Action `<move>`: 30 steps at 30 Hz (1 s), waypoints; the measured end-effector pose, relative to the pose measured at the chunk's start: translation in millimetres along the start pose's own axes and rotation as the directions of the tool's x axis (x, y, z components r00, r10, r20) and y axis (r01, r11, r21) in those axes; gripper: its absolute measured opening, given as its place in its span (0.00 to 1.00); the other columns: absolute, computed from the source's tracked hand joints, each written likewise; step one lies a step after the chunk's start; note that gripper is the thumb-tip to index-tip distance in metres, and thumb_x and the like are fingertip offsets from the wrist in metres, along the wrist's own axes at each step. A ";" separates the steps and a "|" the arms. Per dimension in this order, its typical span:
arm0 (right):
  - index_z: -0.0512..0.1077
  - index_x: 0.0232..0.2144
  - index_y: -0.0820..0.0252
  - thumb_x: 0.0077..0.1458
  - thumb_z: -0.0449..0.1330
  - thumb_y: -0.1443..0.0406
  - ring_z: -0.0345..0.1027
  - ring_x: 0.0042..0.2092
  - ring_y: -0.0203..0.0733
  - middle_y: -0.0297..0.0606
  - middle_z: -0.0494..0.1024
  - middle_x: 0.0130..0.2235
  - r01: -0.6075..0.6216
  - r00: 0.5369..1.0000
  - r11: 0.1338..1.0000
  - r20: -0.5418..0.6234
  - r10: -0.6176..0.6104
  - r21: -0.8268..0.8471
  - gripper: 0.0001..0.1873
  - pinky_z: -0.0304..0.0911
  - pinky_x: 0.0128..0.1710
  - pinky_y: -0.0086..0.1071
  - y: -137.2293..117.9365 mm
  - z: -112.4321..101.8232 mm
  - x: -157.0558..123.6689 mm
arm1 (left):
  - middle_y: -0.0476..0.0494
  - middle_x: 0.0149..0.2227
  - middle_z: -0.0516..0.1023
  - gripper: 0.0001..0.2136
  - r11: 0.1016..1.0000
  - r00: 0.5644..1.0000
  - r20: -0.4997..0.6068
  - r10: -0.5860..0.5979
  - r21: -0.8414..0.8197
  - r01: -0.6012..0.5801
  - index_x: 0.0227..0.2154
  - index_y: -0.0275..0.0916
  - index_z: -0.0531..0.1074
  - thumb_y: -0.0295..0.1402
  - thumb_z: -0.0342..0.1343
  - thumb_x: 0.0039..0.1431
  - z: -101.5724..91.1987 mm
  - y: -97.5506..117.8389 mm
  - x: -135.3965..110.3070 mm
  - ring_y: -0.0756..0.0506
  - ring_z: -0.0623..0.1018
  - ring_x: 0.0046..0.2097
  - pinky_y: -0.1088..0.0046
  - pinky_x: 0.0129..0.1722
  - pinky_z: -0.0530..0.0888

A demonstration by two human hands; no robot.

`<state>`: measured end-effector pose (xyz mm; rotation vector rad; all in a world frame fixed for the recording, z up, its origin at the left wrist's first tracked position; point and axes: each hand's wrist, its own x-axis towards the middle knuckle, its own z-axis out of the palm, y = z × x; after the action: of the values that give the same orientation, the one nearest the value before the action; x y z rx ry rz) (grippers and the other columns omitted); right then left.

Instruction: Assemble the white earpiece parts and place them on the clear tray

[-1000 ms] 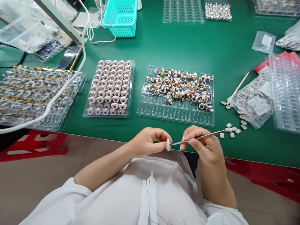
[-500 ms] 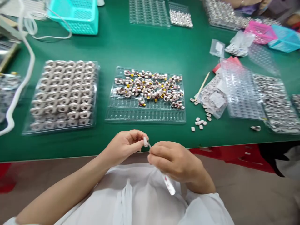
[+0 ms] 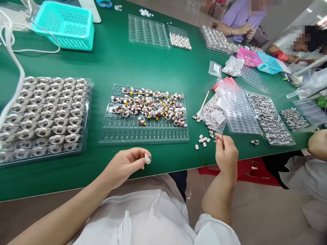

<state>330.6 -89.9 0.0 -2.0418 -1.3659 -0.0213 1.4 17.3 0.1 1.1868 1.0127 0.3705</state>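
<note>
One white pc [image 3: 148, 159] pinched in L hand [image 3: 125, 167], well apart from curled R hand [image 3: 227, 154], contents unclear.

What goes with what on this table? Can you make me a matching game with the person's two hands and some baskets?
Column one:
1. left hand
2. right hand
3. pink basket
4. turquoise basket

Column two:
A. near the loose white pieces
B. in the picture's upper left
C. pinching a small pale part
D. beside the light blue basket

Right pairs: 1-C, 2-A, 3-D, 4-B.
</note>
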 end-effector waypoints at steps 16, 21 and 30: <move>0.70 0.55 0.71 0.61 0.46 0.71 0.65 0.51 0.57 0.55 0.77 0.51 0.156 0.956 0.829 0.294 0.010 -0.536 0.23 0.66 0.48 0.45 19.2 50.4 58.0 | 0.45 0.28 0.77 0.10 0.997 1.000 0.023 0.021 -0.075 -0.019 0.29 0.37 0.78 0.39 0.66 0.50 -2.4 1.7 0.3 0.48 0.73 0.29 0.74 0.32 0.75; 0.72 0.48 0.72 0.63 0.44 0.70 0.65 0.47 0.59 0.59 0.76 0.44 0.141 0.951 0.755 0.300 0.077 -0.640 0.20 0.64 0.42 0.44 10.6 47.7 83.3 | 0.45 0.29 0.78 0.09 0.998 0.999 0.023 0.034 -0.054 -0.032 0.29 0.37 0.78 0.38 0.65 0.51 -4.1 -2.3 1.0 0.48 0.74 0.29 0.72 0.32 0.76; 0.72 0.45 0.70 0.63 0.45 0.72 0.65 0.48 0.54 0.57 0.74 0.45 0.174 0.935 0.714 0.341 0.095 -0.678 0.17 0.62 0.43 0.40 5.8 57.5 98.1 | 0.45 0.28 0.77 0.10 0.992 1.000 0.011 0.028 -0.126 -0.026 0.27 0.36 0.77 0.38 0.66 0.47 -2.0 2.2 0.3 0.49 0.73 0.29 0.73 0.31 0.76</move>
<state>360.2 19.4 -11.8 -2.7502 -1.8260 -0.2402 0.5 19.6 1.9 1.0885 0.9489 0.4411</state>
